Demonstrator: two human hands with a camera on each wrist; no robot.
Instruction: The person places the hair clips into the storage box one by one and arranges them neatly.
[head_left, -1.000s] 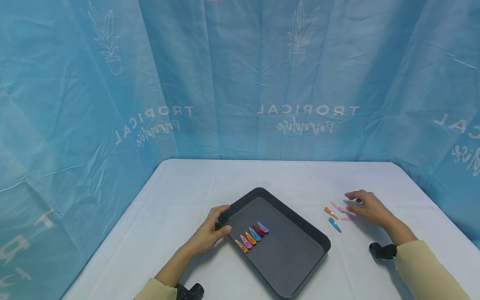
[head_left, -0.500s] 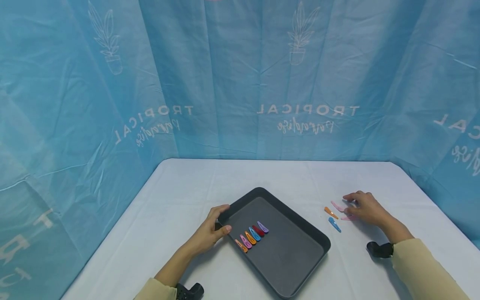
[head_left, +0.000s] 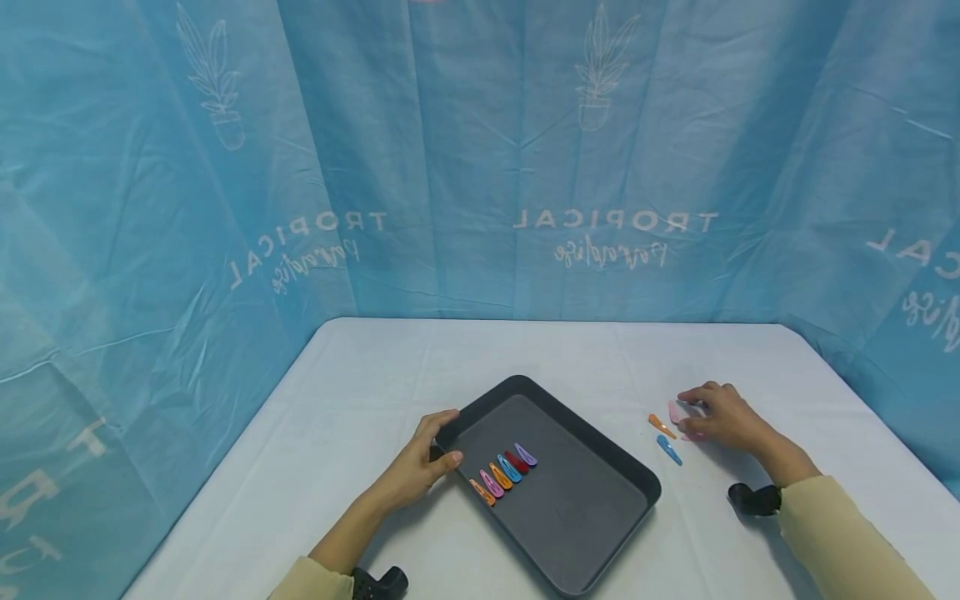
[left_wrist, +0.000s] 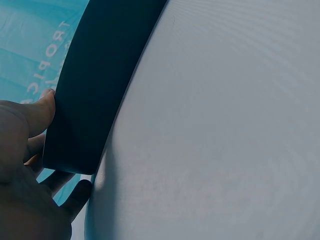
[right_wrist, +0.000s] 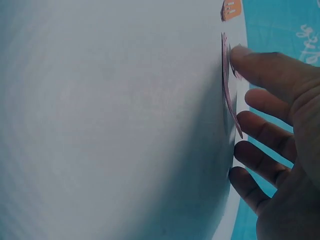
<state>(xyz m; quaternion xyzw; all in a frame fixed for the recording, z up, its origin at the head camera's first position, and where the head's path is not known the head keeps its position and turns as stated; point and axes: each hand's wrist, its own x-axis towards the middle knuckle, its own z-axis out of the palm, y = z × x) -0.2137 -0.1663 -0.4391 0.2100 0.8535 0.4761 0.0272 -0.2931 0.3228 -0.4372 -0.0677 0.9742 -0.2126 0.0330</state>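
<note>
My left hand (head_left: 412, 467) grips the near-left side of a dark grey baking tray (head_left: 577, 517), thumb over the rim. In the left wrist view, the thumb and fingers lie about the tray's outer wall (left_wrist: 100, 75). Inside the tray, several snap hair clips (head_left: 501, 475) lie in a slanted row. At the right, my right hand (head_left: 731, 421) pinches a pink hair clip (head_left: 677, 411) between thumb and forefinger, the clip partly hidden. Under that hand lies another pink clip (right_wrist: 227, 85). Beside them are an orange clip (head_left: 662, 426) and a blue clip (head_left: 670, 450).
A white cloth covers the table (head_left: 420, 358). Blue printed curtains (head_left: 480, 167) hang behind it and at both sides. A black wrist camera mount (head_left: 753, 500) sits under my right forearm, another (head_left: 381, 583) by my left.
My right hand has moved slightly left, its thumb and forefinger coming to the farther pink clip, which has tilted. My left hand and the tray have stayed put.
</note>
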